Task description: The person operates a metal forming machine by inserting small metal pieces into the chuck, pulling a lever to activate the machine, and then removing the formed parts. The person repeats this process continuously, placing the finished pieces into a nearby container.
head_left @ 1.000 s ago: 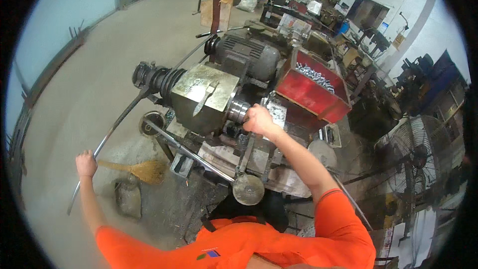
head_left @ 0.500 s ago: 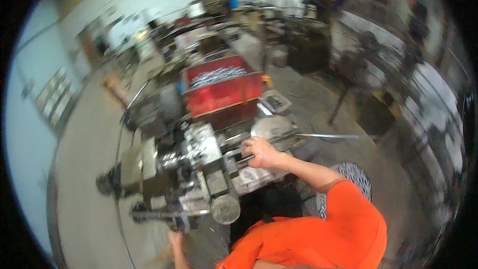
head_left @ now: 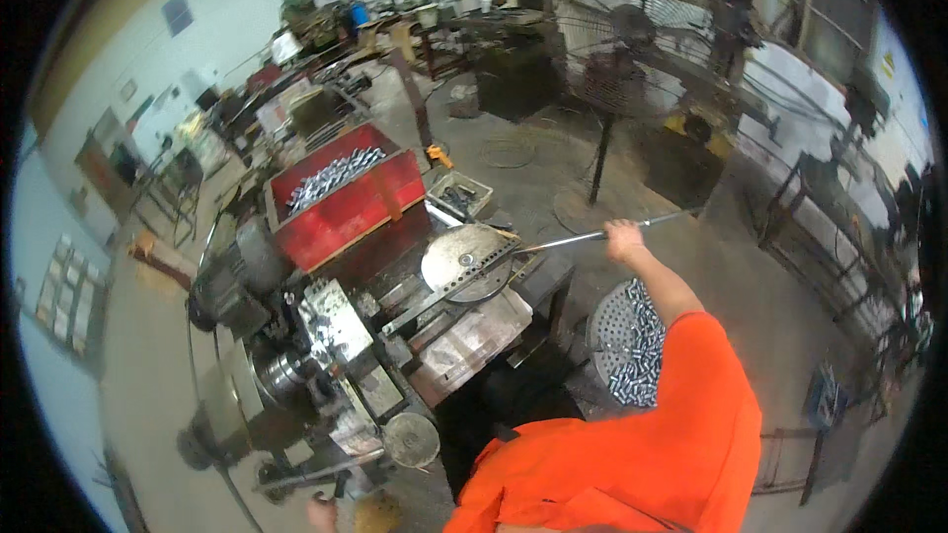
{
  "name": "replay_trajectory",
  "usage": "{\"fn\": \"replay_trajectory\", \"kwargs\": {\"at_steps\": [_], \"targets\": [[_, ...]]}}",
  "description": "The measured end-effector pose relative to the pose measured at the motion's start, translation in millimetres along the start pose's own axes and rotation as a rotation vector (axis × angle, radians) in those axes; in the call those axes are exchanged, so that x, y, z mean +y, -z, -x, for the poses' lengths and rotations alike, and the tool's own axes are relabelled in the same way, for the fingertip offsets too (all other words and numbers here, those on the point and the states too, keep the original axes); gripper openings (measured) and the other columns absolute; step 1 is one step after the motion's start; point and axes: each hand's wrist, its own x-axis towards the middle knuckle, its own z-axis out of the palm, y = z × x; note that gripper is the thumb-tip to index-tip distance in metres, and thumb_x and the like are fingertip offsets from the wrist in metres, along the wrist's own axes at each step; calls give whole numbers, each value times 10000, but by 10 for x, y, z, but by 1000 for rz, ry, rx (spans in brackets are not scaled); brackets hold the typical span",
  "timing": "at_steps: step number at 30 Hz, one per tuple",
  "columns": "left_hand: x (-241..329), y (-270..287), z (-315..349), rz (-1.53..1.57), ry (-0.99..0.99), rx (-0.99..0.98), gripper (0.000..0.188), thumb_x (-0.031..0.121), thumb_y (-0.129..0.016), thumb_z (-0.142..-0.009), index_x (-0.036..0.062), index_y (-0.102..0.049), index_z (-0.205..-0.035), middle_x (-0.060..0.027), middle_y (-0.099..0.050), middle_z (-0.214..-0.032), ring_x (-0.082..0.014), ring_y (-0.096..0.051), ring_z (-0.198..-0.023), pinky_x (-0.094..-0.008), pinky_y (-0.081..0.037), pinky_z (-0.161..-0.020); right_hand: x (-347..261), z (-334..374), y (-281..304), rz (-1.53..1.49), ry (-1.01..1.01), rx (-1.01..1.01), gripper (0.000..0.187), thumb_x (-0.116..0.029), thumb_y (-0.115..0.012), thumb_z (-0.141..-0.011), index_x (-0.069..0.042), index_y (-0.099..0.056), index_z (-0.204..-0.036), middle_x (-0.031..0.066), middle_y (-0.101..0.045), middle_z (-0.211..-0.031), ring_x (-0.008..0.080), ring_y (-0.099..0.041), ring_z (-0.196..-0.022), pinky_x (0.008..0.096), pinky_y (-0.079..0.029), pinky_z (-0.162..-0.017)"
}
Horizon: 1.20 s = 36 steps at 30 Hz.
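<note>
My right hand is closed around a long metal lever reaching out to the right. The lever joins a round metal plate with a perforated flat bar across it, on top of a small lathe-like machine. My left hand is low at the picture's bottom edge, its fingers curled by a small dark piece that I cannot make out. Just above it lies a bar handle, beside a round disc. A ridged metal chuck sits on the machine's left.
Behind the machine, a red bin holds many small metal cylinders. A perforated round basket with similar pieces stands right of my body. A small tray is behind the plate. A large pedestal fan stands farther back.
My right hand has moved from the middle of the machine rightward onto the lever. My left hand sits lower and further left in the picture. The whole view has swung to the right.
</note>
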Motion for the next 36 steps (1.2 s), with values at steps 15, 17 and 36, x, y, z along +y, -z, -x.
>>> {"fn": "replay_trajectory", "kwargs": {"at_steps": [15, 17, 36], "targets": [[847, 686, 55, 1192, 307, 433, 251, 190, -584, -857, -16, -535, -992, -110, -580, -809, -167, -590, -585, -301, -512, -439, -294, 1825, -376, -226, 40, 18, 328, -211, -610, -589, -22, -611, -858, 187, -615, -724, 360, -610, -715, 427, -483, -642], [1201, 714, 74, 1306, 312, 502, 261, 135, -552, -838, -5, -497, -1051, -99, -581, -789, -177, -587, -562, -298, -495, -414, -437, 2206, -455, -673, -10, -136, 313, -214, -598, -591, -19, -597, -836, 150, -578, -657, 309, -562, -621, 389, -447, -589], [1012, 864, 52, 1099, 372, 246, 372, 284, -534, -828, -74, -495, -921, -155, -602, -638, -260, -623, -495, -331, -540, -437, -773, 2120, -3, -1097, -23, -276, 281, -21, -504, -647, 12, -618, -902, 76, -588, -637, 105, -533, -554, 246, -414, -496]]}}
